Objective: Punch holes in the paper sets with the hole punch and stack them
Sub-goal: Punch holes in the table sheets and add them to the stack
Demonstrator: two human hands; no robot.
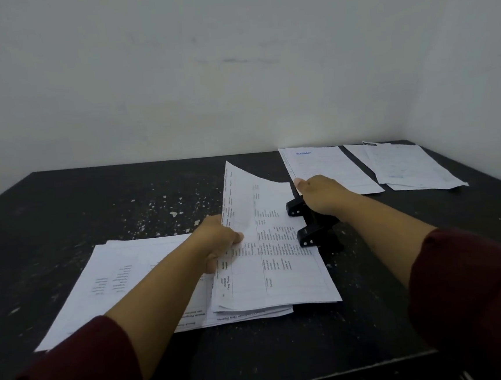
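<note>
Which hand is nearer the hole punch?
Right. The right hand rests on top of the hole punch; the left hand is apart from it, gripping the paper set beside it.

Black hole punch, white printed papers, speckled black table, maroon sleeves

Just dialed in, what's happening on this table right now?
A person is punching a paper set. The left hand grips the printed paper set, its far part curling up, with its right edge fed into the black hole punch. The right hand rests on top of the punch. A stack of sheets lies under the left forearm, and two more paper piles sit at the far right of the dark table.
</note>
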